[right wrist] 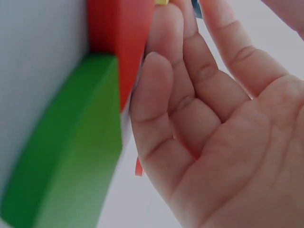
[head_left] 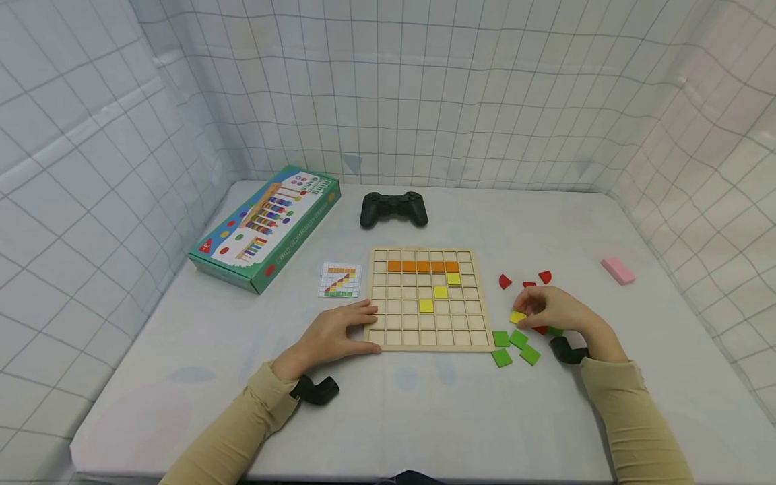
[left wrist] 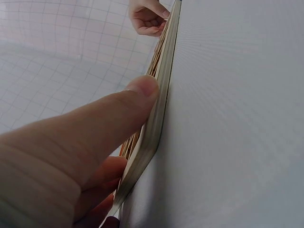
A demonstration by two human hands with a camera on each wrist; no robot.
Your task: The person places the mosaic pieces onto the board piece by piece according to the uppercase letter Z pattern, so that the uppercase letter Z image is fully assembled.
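At the left of the wooden grid board [head_left: 394,322], my left hand [head_left: 336,331] rests against its edge. Its thumb [left wrist: 137,92] lies along the front edge near the corner in the left wrist view. Right of the board, my right hand [head_left: 554,310] pinches a yellow square tile [head_left: 517,316] between thumb and fingertips. Beneath and around that hand lie red rounded pieces [head_left: 504,281] and several green square tiles [head_left: 501,358]. On the board sit a row of orange tiles [head_left: 423,267] and three yellow tiles [head_left: 440,292] in a diagonal.
A small pattern card [head_left: 339,280] lies left of the board. Behind stand a black game controller [head_left: 394,207] and, at back left, a green game box [head_left: 267,225]. A pink block [head_left: 618,271] lies far right. Grid-patterned walls border the white table [head_left: 424,417].
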